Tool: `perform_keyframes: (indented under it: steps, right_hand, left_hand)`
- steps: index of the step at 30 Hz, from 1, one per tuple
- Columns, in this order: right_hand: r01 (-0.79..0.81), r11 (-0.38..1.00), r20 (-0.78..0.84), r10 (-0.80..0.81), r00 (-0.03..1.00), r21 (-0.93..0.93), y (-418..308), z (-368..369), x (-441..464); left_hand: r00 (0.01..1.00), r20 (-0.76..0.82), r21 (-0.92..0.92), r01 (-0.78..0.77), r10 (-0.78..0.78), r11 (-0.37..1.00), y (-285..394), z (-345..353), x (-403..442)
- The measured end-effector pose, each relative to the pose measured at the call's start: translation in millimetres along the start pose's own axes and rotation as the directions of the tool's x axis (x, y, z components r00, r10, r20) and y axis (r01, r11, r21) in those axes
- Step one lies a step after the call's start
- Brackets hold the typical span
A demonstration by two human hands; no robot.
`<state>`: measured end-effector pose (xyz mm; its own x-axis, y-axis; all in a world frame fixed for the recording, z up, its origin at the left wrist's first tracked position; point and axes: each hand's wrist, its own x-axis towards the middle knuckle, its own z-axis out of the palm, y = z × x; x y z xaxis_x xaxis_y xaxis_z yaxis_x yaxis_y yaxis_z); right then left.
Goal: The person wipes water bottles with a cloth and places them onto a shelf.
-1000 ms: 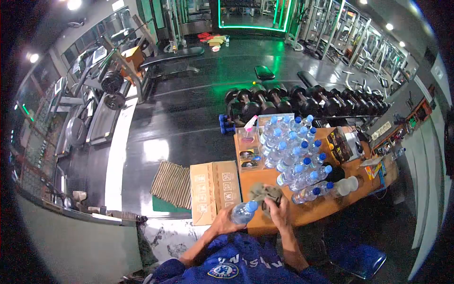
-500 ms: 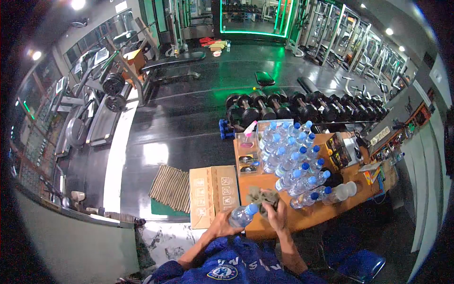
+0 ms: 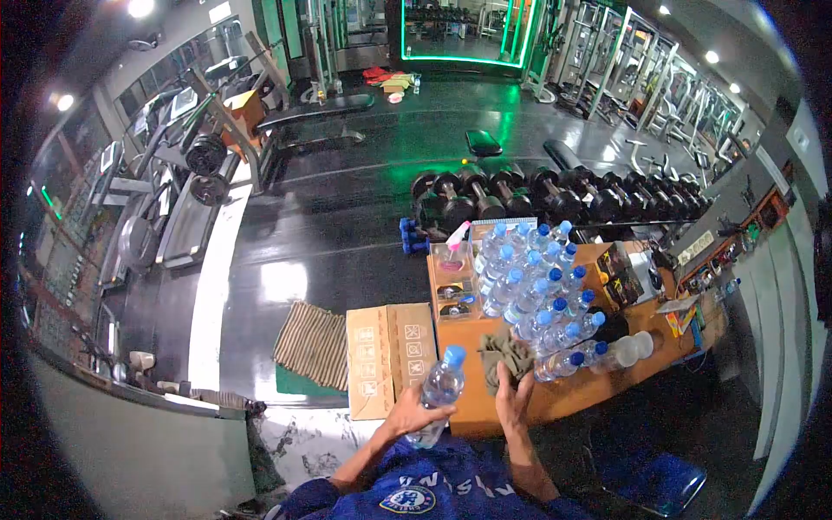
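My left hand (image 3: 414,414) is wrapped round a clear plastic bottle (image 3: 443,384) with a light blue cap, held nearly upright in front of my chest. To its right, my right hand (image 3: 515,399) grips a crumpled olive-grey cloth (image 3: 504,360) above the front of the wooden table (image 3: 477,407). The cloth and the bottle are apart. Just beyond the cloth stand several capped water bottles (image 3: 543,321) in close rows, with blue caps.
A cardboard box (image 3: 371,360) lies left of the table, beside a striped folded mat (image 3: 313,345). A clear organizer (image 3: 453,282) and a spray bottle (image 3: 459,234) stand behind. Dumbbells (image 3: 490,205) line a rack. A blue chair (image 3: 654,472) is at lower right.
The bottle in my left hand has turned from tilted to nearly upright. My right hand has moved the cloth slightly right, away from the bottle cap.
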<state>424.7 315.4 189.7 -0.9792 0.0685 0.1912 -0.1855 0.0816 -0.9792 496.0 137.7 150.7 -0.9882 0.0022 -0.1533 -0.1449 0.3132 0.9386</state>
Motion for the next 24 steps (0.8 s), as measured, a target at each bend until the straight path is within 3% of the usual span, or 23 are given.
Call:
perform_keyframes:
  steps: [3, 4, 5, 7, 10, 13, 14, 16, 17, 19, 20, 21, 22, 23, 24]
  right_hand:
    - [0.171, 0.982, -0.007, -0.171, 0.985, 0.075, -13.7, 10.9, -0.9]
    - [0.402, 0.881, 0.11, -0.387, 0.915, -0.25, -29.8, 11.7, 5.2]
    - [0.51, 0.818, 0.263, -0.447, 0.855, -0.265, -29.1, 13.0, 9.2]
    - [0.54, 0.772, 0.469, -0.361, 0.806, -0.334, -46.8, 22.8, 5.9]
    - [0.612, 0.683, 0.548, -0.358, 0.756, -0.398, -46.6, 19.7, -0.2]
    - [0.621, 0.692, 0.63, -0.306, 0.714, -0.368, -36.7, 9.5, -12.7]
    - [0.603, 0.718, 0.661, -0.269, 0.7, -0.347, -38.9, 5.5, -19.6]
    - [0.613, 0.744, 0.77, -0.219, 0.599, -0.265, -27.9, -7.5, -24.8]
    - [0.612, 0.758, 0.818, -0.194, 0.541, -0.225, -24.5, -14.2, -24.1]
    - [0.476, 0.868, 0.722, -0.238, 0.65, -0.142, -26.8, -22.0, -16.2]
    - [0.407, 0.905, 0.643, -0.241, 0.727, -0.121, -28.7, -24.9, -12.5]
    - [0.337, 0.937, 0.559, -0.232, 0.796, -0.091, -31.4, -25.2, -9.3]
    - [0.399, 0.905, 0.436, -0.303, 0.848, -0.147, -37.5, -18.0, -5.8]
    - [0.448, 0.867, 0.426, -0.327, 0.844, -0.221, -44.4, -8.9, -0.4]
    - [0.492, 0.82, 0.416, -0.353, 0.838, -0.294, -51.5, 1.0, 5.4]
  left_hand:
    - [0.975, 0.05, -0.072, 0.221, -0.217, 0.973, -9.0, 1.8, 8.8]
    - [0.995, 0.003, 0.011, 0.098, -0.098, 0.995, -12.3, 6.0, 10.3]
    - [0.998, -0.009, -0.05, 0.056, -0.057, 0.997, -13.3, 10.0, 12.0]
    - [0.999, -0.045, -0.169, -0.028, 0.021, 0.985, 3.3, 11.8, 13.4]
    - [0.992, 0.038, -0.156, 0.122, -0.118, 0.98, -22.8, 13.6, 20.0]
    - [0.993, -0.019, -0.297, 0.103, -0.114, 0.949, -37.5, 21.6, 22.1]
    - [0.99, -0.023, -0.392, 0.119, -0.139, 0.912, -44.2, 24.0, 23.2]
    - [0.967, 0.05, -0.689, 0.214, -0.25, 0.693, -52.5, 24.9, 27.0]
    - [0.965, 0.092, -0.733, 0.231, -0.244, 0.639, -49.8, 23.3, 24.8]
    - [0.959, 0.178, -0.807, 0.271, -0.22, 0.525, -21.2, 14.0, 17.7]
    - [0.939, 0.183, -0.778, 0.32, -0.291, 0.541, -24.5, 15.1, 18.1]
    - [0.946, 0.209, -0.763, 0.316, -0.247, 0.564, -24.8, 15.1, 16.7]
    - [0.951, 0.236, -0.749, 0.309, -0.201, 0.586, -24.6, 15.3, 15.6]
    - [0.952, 0.264, -0.734, 0.302, -0.154, 0.608, -24.2, 15.9, 14.6]
    - [0.973, 0.196, -0.701, 0.224, -0.119, 0.678, -21.3, 21.3, 13.7]
